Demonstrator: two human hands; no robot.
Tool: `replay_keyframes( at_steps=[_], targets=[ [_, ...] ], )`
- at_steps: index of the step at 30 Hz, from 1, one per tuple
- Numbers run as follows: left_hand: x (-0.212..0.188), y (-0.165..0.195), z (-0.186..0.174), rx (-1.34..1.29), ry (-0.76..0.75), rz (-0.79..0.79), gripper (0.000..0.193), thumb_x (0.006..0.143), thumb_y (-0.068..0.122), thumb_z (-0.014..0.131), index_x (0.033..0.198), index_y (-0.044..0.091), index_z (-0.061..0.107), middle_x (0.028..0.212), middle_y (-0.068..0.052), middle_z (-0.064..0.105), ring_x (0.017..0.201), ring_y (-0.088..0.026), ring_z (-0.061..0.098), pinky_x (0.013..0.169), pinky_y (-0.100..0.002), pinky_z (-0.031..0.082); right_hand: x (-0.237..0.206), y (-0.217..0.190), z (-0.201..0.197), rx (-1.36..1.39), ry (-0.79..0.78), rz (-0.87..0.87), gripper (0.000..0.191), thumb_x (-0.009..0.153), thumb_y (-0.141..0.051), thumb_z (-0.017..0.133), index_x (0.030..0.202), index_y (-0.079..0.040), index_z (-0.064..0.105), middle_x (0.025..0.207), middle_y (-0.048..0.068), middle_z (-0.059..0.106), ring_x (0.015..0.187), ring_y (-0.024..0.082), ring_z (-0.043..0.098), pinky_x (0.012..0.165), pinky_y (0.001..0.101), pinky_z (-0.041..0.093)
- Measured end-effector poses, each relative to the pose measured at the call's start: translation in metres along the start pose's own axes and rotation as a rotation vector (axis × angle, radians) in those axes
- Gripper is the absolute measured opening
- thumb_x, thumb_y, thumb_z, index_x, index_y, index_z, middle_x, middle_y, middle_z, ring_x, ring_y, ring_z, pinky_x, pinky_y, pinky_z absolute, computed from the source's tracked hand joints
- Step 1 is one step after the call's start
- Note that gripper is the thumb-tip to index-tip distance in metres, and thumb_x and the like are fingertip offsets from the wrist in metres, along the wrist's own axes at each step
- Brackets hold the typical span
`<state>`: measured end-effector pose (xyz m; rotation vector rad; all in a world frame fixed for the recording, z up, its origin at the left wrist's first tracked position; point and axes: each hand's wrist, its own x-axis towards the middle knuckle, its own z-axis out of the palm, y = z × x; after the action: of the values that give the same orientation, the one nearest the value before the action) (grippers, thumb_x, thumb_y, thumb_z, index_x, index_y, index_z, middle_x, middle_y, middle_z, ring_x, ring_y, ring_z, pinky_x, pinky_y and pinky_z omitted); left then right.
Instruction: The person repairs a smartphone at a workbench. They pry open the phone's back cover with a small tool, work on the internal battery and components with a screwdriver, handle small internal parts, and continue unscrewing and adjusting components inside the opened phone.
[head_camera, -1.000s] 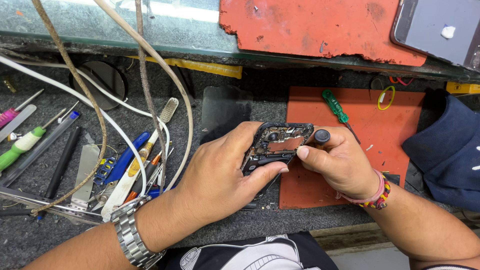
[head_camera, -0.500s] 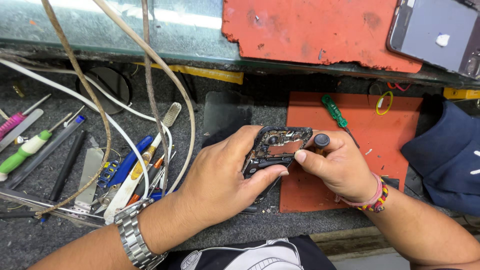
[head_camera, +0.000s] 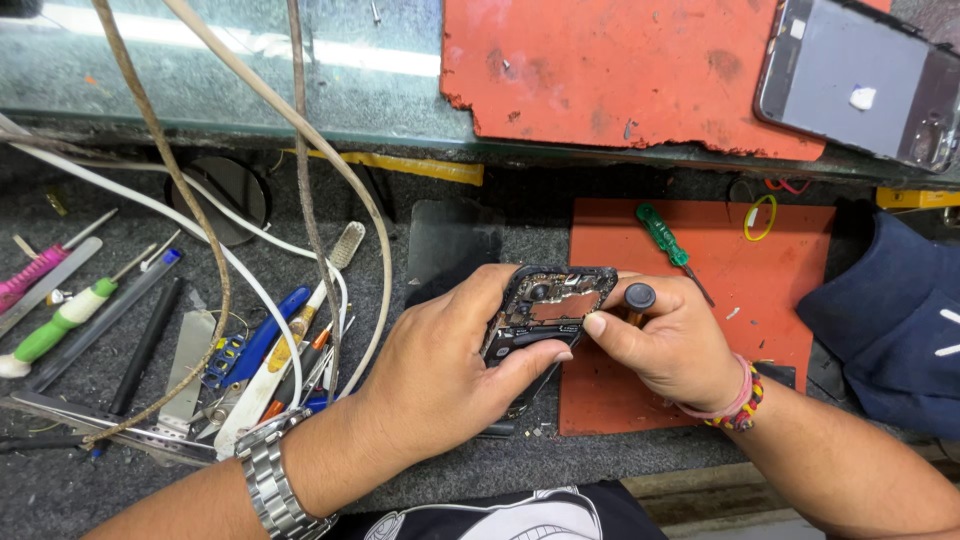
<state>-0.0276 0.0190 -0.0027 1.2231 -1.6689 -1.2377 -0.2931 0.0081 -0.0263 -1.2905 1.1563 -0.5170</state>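
Over the grey bench mat (head_camera: 300, 470) and the red work pad (head_camera: 700, 330), the left hand (head_camera: 440, 370) is wrapping around the opened phone (head_camera: 545, 310), fingers curled and thumb pressing its lower edge. Keeping that grasp firm and the phone tilted is likely helping the tool sit square. The right hand (head_camera: 670, 345) is closing tightly around a black-capped screwdriver (head_camera: 638, 298), pinching it against the phone's side

Opened phone (head_camera: 550, 305) between both hands, tools (head_camera: 150, 340) left, screwdriver (head_camera: 668, 235) behind

Cables (head_camera: 300, 200), tools (head_camera: 250, 350) crowd left; orange mat (head_camera: 790, 270) mostly open.
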Motion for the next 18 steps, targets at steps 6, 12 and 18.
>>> replay_keyframes(
  at_steps=[6,12,18],
  targets=[
    [0.0,0.001,0.0,0.01,0.008,0.006,0.049,0.085,0.03,0.082,0.121,0.005,0.059,0.1,-0.014,0.073,0.092,-0.037,0.074,0.071,-0.041,0.058,0.0,0.005,0.0,-0.034,0.049,0.008,0.013,0.095,-0.008,0.073,0.086,0.001,0.073,0.073,-0.004,0.057,0.066,0.004,0.045,0.057,0.0234,0.038],
    [0.0,0.003,0.0,0.002,0.005,0.023,0.048,0.086,0.029,0.083,0.121,0.006,0.06,0.101,-0.013,0.073,0.093,-0.035,0.074,0.073,-0.04,0.059,-0.002,0.011,-0.001,-0.027,0.044,-0.048,0.012,0.094,-0.008,0.072,0.085,0.001,0.073,0.075,-0.005,0.059,0.065,0.003,0.047,0.056,0.0232,0.039],
    [0.002,0.002,0.0,-0.065,-0.006,-0.056,0.048,0.084,0.028,0.083,0.121,0.007,0.06,0.1,-0.012,0.075,0.094,-0.033,0.076,0.072,-0.038,0.059,0.001,0.004,-0.004,0.073,-0.073,-0.083,0.016,0.097,-0.005,0.067,0.109,0.001,0.075,0.088,-0.004,0.063,0.077,0.003,0.048,0.067,0.0231,0.042]
  ],
)
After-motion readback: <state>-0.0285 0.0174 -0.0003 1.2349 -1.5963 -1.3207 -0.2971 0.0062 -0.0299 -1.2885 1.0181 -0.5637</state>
